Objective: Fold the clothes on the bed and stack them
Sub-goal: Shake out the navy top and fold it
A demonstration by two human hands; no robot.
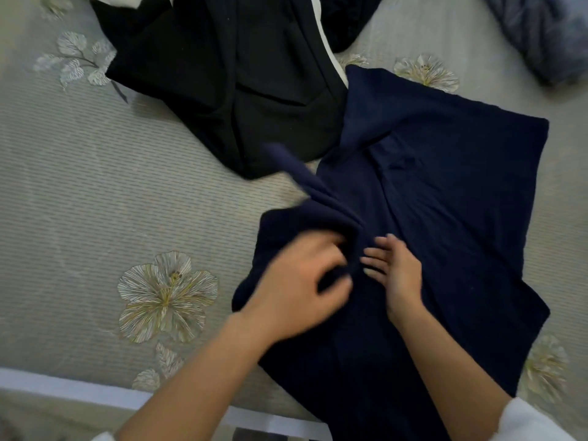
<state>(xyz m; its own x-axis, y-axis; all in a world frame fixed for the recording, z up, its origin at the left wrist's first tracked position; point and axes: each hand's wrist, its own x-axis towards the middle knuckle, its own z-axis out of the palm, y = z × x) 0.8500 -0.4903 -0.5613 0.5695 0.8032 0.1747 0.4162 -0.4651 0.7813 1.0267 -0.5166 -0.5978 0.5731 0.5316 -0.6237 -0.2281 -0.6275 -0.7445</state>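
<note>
A dark navy garment (445,192) lies spread on the bed (95,186), filling the frame from the centre out toward 4 o'clock. Its far corner is squared off at 2 o'clock and its near end runs past the bed's edge at 6 o'clock. Its 9 o'clock side is bunched and raised in a fold, gripped by the left hand (296,281), with a blurred strip of the same cloth pointing toward 11 o'clock. The right hand (394,272) lies flat on the cloth just beside it. At 12 o'clock a black garment (222,74) with a white stripe (321,36) lies crumpled, meeting the navy one's far corner. A mottled grey-blue garment (541,36) sits rumpled at 1 o'clock, well apart.
</note>
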